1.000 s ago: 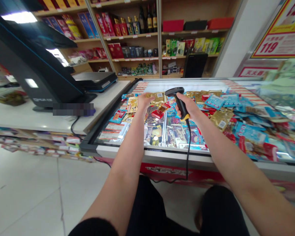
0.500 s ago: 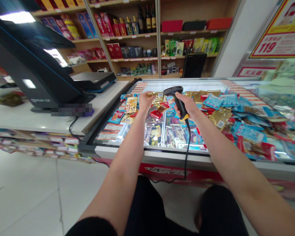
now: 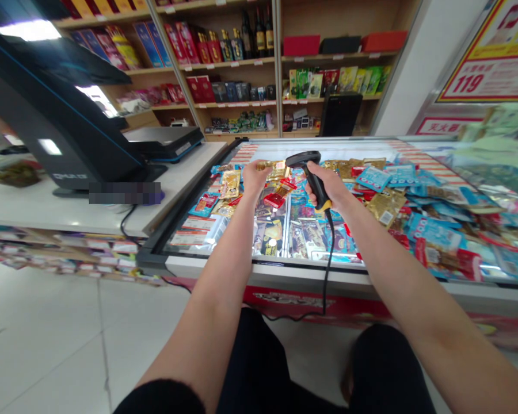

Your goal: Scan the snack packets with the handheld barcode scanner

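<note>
Convenience-store setup: glass-topped freezer surface (image 3: 263, 265) heaped with dozens of shiny foil snack packets (image 3: 386, 208). Two hands over it. Right hand (image 3: 331, 188) is wrapped tight around one black handheld barcode scanner (image 3: 314, 179), thin black cord (image 3: 328, 253) dropping past the rim. Left hand (image 3: 254, 178) is half-curled at a gold foil packet (image 3: 271, 167), can't tell if it's gripping. Further back, wooden shelves (image 3: 228, 105) carry boxes (image 3: 302, 45) and three dark bottles (image 3: 259, 34).
</note>
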A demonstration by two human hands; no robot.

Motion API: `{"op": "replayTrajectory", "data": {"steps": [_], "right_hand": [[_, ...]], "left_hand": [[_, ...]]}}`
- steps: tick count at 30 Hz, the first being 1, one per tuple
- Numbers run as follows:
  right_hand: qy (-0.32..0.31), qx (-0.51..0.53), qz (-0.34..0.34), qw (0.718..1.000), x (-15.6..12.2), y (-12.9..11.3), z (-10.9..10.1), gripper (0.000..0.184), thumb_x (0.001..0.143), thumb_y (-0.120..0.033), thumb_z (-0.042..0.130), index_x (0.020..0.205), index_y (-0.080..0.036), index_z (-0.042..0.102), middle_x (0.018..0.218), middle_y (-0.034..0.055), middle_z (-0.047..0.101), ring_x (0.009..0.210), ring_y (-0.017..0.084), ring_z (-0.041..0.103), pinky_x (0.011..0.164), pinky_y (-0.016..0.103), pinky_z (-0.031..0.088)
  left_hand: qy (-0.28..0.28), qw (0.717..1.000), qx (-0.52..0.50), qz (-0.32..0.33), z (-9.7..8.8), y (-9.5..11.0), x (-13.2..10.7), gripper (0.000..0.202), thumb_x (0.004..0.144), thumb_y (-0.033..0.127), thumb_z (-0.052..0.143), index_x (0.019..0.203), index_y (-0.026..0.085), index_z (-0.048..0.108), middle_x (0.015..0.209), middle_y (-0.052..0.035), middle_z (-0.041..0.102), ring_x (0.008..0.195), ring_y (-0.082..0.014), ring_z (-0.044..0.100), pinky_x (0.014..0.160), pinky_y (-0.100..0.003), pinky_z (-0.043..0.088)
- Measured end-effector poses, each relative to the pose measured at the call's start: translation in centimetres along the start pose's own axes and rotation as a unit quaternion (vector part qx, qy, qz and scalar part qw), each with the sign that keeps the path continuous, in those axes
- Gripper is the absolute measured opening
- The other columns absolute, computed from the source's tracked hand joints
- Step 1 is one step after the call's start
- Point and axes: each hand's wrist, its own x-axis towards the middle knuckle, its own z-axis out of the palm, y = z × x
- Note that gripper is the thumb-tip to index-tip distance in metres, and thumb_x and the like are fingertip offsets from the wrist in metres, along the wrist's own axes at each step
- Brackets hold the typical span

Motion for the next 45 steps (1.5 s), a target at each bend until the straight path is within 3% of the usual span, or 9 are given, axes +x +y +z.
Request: {"op": "replayTrajectory", "data": {"steps": [12, 20, 25, 30, 35, 41, 45], "right_hand": [[-0.008, -0.002, -0.01, 1.0, -0.1, 0.0, -0.1, 0.042, 0.089, -0.059, 0.06, 0.084, -0.017, 0.059, 0.052, -0.0009, 0.057, 0.035, 0.011, 0.05, 0.03, 0.022, 0.04], [-0.002, 0.002, 0.006, 1.0, -0.2, 0.0, -0.2, 0.043, 0.09, -0.06, 0.058, 0.083, -0.018, 0.058, 0.051, -0.001, 0.057, 0.034, 0.011, 0.049, 0.029, 0.022, 0.038], [0.005, 0.011, 0.01, 1.0, -0.3, 0.0, -1.0, 0.04, 0.09, -0.058, 0.059, 0.082, -0.018, 0.057, 0.052, -0.0011, 0.057, 0.035, 0.011, 0.05, 0.03, 0.022, 0.04], [0.05, 0.033, 0.0, 0.998, -1.5, -0.7, -3.2, 0.037, 0.093, -0.054, 0.056, 0.08, -0.019, 0.056, 0.051, -0.0011, 0.056, 0.035, 0.011, 0.048, 0.031, 0.022, 0.04], [0.118, 0.042, -0.014, 0.992, -4.1, -2.5, -6.9, 0.037, 0.091, -0.055, 0.057, 0.081, -0.019, 0.058, 0.051, -0.001, 0.056, 0.034, 0.011, 0.048, 0.031, 0.024, 0.04], [0.184, 0.044, -0.053, 0.98, -7.3, -5.1, -11.9, 0.039, 0.09, -0.059, 0.057, 0.088, -0.02, 0.061, 0.052, -0.0019, 0.056, 0.035, 0.011, 0.048, 0.033, 0.023, 0.039], [0.203, 0.053, -0.073, 0.975, -8.9, -5.7, -13.9, 0.041, 0.09, -0.06, 0.057, 0.09, -0.019, 0.062, 0.053, -0.0019, 0.056, 0.035, 0.01, 0.047, 0.033, 0.022, 0.039]], "left_hand": [[0.009, 1.0, 0.023, 0.013, 0.0, 0.1, -0.4, 0.024, 0.07, 0.021, 0.066, 0.092, 0.016, 0.077, 0.087, -0.0038, 0.076, 0.086, -0.0196, 0.068, 0.079, -0.026, 0.048], [0.022, 1.0, 0.001, 0.004, 0.6, -0.6, -0.3, 0.025, 0.069, 0.024, 0.067, 0.091, 0.016, 0.076, 0.082, -0.0027, 0.074, 0.081, -0.0179, 0.066, 0.073, -0.025, 0.047], [0.02, 0.998, -0.06, -0.031, 1.9, 0.3, -0.9, 0.026, 0.067, 0.025, 0.07, 0.091, 0.016, 0.074, 0.077, -0.0006, 0.071, 0.072, -0.0152, 0.063, 0.066, -0.024, 0.046], [-0.021, 0.994, -0.096, -0.047, 5.2, 3.3, -2.3, 0.032, 0.065, 0.025, 0.074, 0.096, 0.016, 0.072, 0.076, 0.0003, 0.069, 0.072, -0.0152, 0.063, 0.067, -0.025, 0.048], [-0.081, 0.989, -0.107, -0.062, 10.4, 7.6, -3.9, 0.032, 0.068, 0.026, 0.076, 0.097, 0.016, 0.07, 0.076, -0.0001, 0.07, 0.071, -0.0148, 0.063, 0.068, -0.025, 0.049], [-0.144, 0.976, -0.152, -0.054, 17.6, 12.9, -5.4, 0.034, 0.076, 0.029, 0.073, 0.106, 0.013, 0.068, 0.099, -0.0083, 0.074, 0.088, -0.0182, 0.068, 0.078, -0.027, 0.051], [-0.192, 0.976, -0.1, -0.03, 20.6, 14.7, -6.4, 0.042, 0.087, 0.037, 0.064, 0.117, 0.008, 0.066, 0.115, -0.0171, 0.071, 0.106, -0.0234, 0.067, 0.093, -0.031, 0.048]]}}
